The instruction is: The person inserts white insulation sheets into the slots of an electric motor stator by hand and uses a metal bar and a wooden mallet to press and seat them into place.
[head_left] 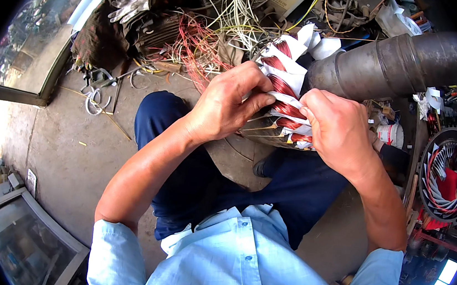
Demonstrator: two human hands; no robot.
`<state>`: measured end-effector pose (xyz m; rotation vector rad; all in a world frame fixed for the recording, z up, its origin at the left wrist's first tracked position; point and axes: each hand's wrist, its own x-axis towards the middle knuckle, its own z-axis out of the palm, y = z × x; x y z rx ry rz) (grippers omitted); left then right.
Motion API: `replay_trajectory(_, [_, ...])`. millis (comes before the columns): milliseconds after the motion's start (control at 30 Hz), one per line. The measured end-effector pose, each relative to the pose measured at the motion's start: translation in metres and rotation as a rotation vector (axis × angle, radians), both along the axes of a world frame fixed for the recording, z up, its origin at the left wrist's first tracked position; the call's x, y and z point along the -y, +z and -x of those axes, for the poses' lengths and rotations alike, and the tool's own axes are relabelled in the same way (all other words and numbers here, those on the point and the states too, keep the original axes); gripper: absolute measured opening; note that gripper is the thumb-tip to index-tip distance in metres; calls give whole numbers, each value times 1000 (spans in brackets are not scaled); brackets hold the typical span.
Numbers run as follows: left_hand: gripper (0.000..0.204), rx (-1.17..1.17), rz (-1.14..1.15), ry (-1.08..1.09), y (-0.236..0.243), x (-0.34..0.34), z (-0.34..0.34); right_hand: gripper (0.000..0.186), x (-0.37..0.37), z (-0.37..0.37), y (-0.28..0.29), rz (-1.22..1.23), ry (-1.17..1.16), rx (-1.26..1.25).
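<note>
Bundles of red copper wire (282, 85) sit in front of me, with white insulating paper (291, 67) standing between them. Between my hands a narrow white strip (287, 99) runs across the copper bundles. My left hand (222, 102) pinches the strip's left end between thumb and fingers. The other end is gripped by my right hand (337, 127), thumb pressed against the curled fingers, close over the coils. A few thin yellowish leads (258, 129) stick out below the left hand. The lower part of the coil assembly is partly hidden by my hands.
A thick dark metal cylinder (393, 62) extends right beyond the coils. Loose red wires (191, 47) and white wires (236, 4) tangle at the back, near a work glove (128, 8). A wound stator ring (449, 177) stands at far right. Glass-paned frames (31, 222) lie left.
</note>
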<state>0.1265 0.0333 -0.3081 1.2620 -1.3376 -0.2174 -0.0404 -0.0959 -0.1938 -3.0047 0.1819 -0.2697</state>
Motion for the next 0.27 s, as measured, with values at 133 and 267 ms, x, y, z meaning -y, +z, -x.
replay_trajectory(133, [19,88,5,38,2,6,1,8,3,6,-3,-83,9,73])
replay_trajectory(267, [23,285,10,111,2,4,2,8,3,6,-8,-56,67,87])
